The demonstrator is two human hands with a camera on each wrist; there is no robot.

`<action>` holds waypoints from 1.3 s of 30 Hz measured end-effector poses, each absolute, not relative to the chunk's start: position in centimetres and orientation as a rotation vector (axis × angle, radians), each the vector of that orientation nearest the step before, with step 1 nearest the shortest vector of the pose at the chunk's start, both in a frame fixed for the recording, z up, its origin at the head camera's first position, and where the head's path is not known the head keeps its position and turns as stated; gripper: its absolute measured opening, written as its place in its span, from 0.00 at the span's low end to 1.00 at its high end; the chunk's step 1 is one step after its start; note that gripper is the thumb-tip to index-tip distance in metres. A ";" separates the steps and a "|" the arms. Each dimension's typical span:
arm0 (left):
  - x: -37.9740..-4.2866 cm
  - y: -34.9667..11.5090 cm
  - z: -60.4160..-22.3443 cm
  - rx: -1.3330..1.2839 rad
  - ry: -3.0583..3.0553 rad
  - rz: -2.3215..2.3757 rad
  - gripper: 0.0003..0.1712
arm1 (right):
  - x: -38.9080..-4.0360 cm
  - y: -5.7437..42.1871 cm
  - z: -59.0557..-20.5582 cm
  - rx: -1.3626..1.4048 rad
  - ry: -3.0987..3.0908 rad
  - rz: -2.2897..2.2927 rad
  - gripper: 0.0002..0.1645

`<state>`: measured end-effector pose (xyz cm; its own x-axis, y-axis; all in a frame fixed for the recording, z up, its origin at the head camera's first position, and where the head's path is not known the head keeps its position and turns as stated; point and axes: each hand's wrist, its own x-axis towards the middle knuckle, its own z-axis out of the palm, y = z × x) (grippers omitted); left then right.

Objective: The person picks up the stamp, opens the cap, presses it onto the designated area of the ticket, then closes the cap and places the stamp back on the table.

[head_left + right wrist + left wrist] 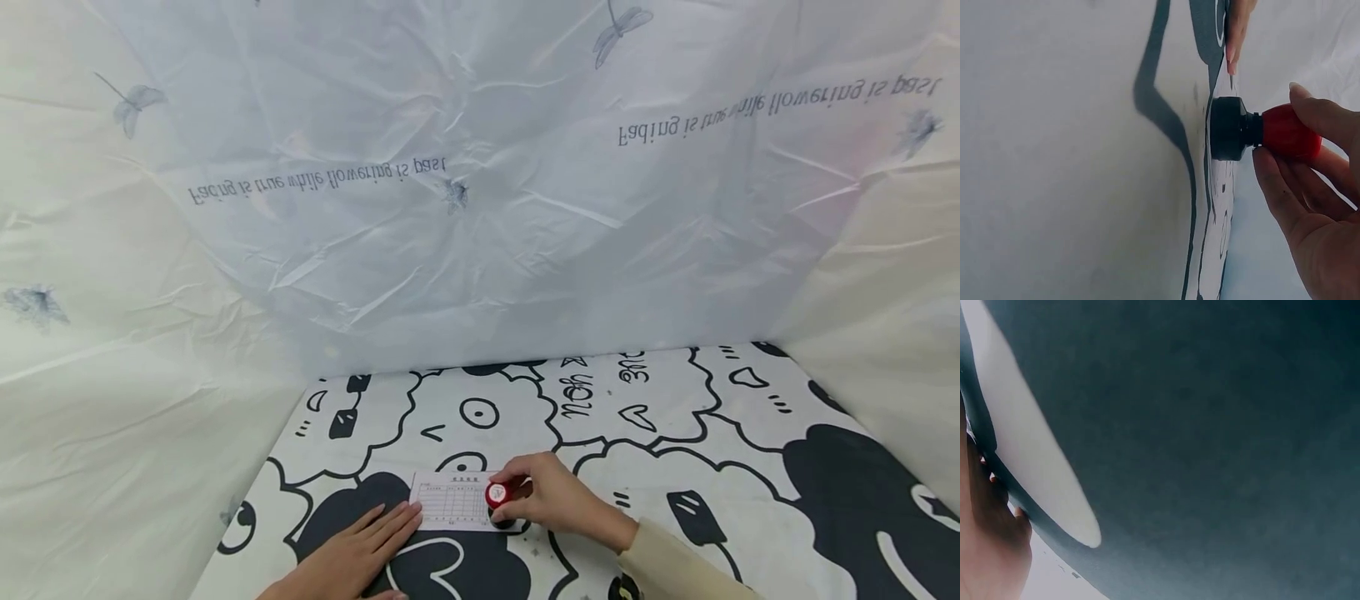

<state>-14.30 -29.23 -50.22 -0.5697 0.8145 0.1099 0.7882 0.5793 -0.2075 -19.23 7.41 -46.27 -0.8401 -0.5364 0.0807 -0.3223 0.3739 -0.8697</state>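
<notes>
A red and black stamp (pixel 497 494) stands on the right end of a small printed form (pixel 452 504). My right hand (pixel 547 496) grips its red handle between thumb and fingers. In the right wrist view the stamp's black base (pixel 1227 128) meets the paper, and the right hand (pixel 1316 175) holds the red knob (pixel 1288 132). With straight fingers, my left hand (pixel 360 546) rests on the cloth, its fingertips at the form's left edge. Only part of the left hand (pixel 994 544) shows in the left wrist view.
A black and white cartoon cloth (pixel 630 483) covers the surface under the form. Pale printed sheeting (pixel 480 250) rises behind it and along both sides. Near my right sleeve (pixel 675 567), a small black and yellow shape (pixel 624 587) shows at the bottom edge.
</notes>
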 end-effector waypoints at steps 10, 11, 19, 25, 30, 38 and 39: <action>-14.5 -29.0 -50.6 -1.366 -2.615 0.182 0.46 | -18.9 7.7 -46.4 -0.749 2.443 -1.424 0.25; -14.5 -28.8 -50.5 -1.362 -2.627 0.177 0.46 | -18.9 7.7 -46.3 -0.752 2.457 -1.412 0.25; -14.6 -29.0 -49.9 -1.369 -2.756 0.164 0.49 | -18.8 7.3 -46.3 -0.732 2.428 -1.447 0.24; -14.4 -29.5 -49.3 -1.375 -2.798 0.209 0.58 | -18.2 6.6 -46.7 -0.711 2.360 -1.558 0.27; -14.4 -29.1 -48.9 -1.341 -2.875 0.137 0.55 | -18.4 6.8 -46.4 -0.748 2.360 -1.547 0.28; -14.9 -28.4 -48.0 -1.285 -2.967 -0.157 0.44 | -19.2 7.5 -44.8 -0.805 2.393 -1.626 0.24; -15.0 -28.2 -47.8 -1.256 -2.992 -0.225 0.42 | -19.2 7.6 -44.5 -0.814 2.402 -1.642 0.24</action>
